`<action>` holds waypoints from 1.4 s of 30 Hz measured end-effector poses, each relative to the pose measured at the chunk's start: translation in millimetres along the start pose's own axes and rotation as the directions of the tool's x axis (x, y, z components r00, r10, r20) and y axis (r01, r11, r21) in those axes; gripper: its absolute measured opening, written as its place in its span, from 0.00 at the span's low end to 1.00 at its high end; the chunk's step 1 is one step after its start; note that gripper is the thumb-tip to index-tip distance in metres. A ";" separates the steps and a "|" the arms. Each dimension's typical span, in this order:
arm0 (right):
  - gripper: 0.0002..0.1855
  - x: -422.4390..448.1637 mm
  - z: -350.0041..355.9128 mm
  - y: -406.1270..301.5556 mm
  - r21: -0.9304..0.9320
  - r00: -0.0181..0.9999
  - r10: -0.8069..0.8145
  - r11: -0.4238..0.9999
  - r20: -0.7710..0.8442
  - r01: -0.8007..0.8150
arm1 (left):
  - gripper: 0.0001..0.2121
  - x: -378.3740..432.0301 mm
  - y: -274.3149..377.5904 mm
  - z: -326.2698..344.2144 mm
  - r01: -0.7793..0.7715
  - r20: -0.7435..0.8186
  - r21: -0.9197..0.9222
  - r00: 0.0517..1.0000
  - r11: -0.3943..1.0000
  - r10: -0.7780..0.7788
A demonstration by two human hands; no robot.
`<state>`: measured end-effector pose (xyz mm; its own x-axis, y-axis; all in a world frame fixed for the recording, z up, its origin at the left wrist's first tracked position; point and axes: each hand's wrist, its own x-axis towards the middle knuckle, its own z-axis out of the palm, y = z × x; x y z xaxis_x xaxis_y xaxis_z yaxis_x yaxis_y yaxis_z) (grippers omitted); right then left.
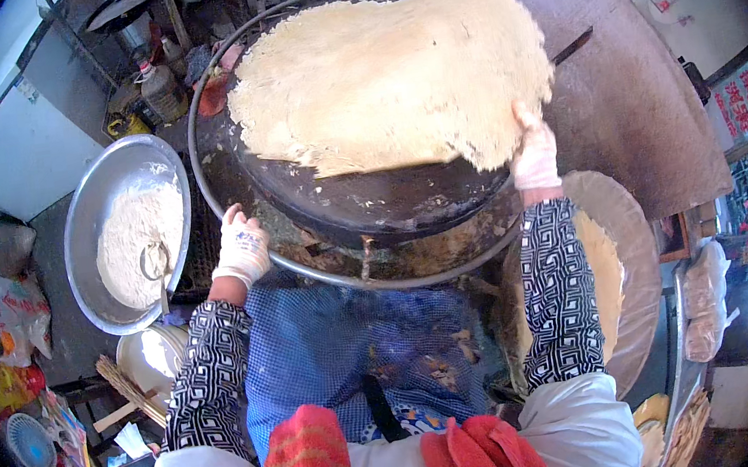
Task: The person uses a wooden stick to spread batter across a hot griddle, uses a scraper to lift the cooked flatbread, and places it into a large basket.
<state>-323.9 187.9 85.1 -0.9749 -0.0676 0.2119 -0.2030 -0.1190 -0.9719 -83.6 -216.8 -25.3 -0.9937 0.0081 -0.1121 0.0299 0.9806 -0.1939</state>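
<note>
A large, thin, pale flatbread sheet (390,77) is lifted over a round black griddle (385,207), hiding much of its far side. My right hand (535,147), in a white glove with bare fingertips, grips the sheet's lower right edge. My left hand (240,246), gloved the same way, rests with curled fingers at the metal rim (345,280) around the griddle, away from the sheet. Whether it grips the rim is unclear. Crumbs lie on the griddle's near part.
Left of the griddle stands a metal basin (81,269) of pale batter or flour mix with a ladle (157,263). Below it are a pale bucket (143,346) and a straw brush (123,383). More flatbread (607,275) lies on a round covered surface (636,285) at right, beside a brown board (624,105).
</note>
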 end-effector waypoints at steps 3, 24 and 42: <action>0.22 -27.8 -39.1 33.6 0.402 0.925 0.367 0.866 -0.102 -0.299 | 0.09 9.0 -10.0 -24.6 -0.038 0.111 0.037 0.993 0.999 0.033; 0.09 -21.5 -308.6 -316.4 -0.779 0.924 0.195 -0.496 0.330 0.383 | 0.12 15.6 -59.1 -10.8 -0.023 0.155 0.160 0.988 0.987 -0.002; 0.16 -320.3 -242.6 174.9 -0.905 0.698 0.580 -0.213 -0.421 -0.369 | 0.15 32.4 -55.7 22.1 -0.098 0.345 0.292 0.939 0.951 -0.009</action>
<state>-69.3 429.0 -177.6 -0.8363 0.3007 -0.4584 0.3204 0.9466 0.0363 -115.1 -275.4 -39.6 -0.8957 -0.0691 -0.4394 0.1571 0.8750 -0.4579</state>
